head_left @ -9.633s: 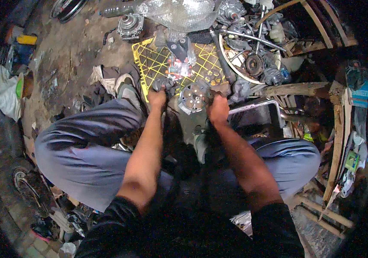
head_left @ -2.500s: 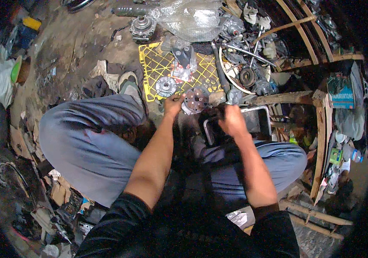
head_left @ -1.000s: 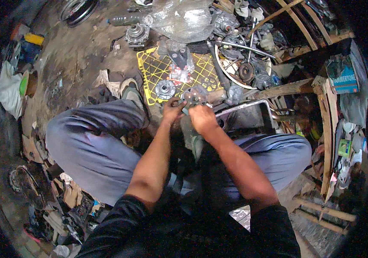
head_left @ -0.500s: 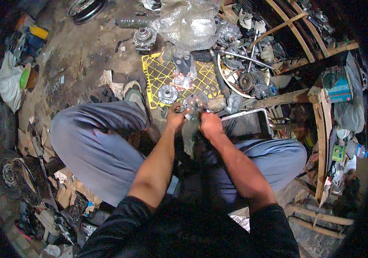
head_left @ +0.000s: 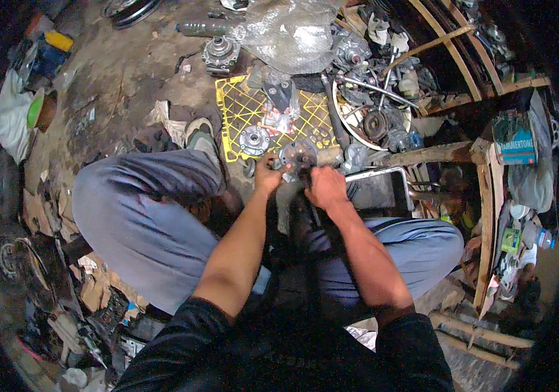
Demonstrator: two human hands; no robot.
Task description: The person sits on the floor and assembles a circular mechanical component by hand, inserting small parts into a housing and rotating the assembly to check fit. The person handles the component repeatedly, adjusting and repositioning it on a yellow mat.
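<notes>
A round grey metal part with a dark centre [head_left: 297, 154] sits between my hands, just in front of a yellow plastic grid crate [head_left: 227, 124]. My left hand [head_left: 269, 176] grips its left edge, fingers curled at the rim. On the near right side, my right hand [head_left: 327, 187] is closed in a fist against the part; what it holds is hidden by the fingers. Another round metal flange [head_left: 254, 140] with a centre hole lies on the crate, beyond my left hand. Small dark pieces and a clear plastic bag [head_left: 278, 121] rest on the crate too.
A metal-rimmed dark tray [head_left: 384, 186] stands right of my right hand. Beyond it are a white basin [head_left: 372, 145] of metal parts and a wooden frame [head_left: 482, 157]. Bubble wrap [head_left: 286, 39] and a metal housing [head_left: 220, 55] lie at the far side.
My right hand has turned and shifted slightly right, its back now more upward. The left hand keeps its grip on the round metal part.
</notes>
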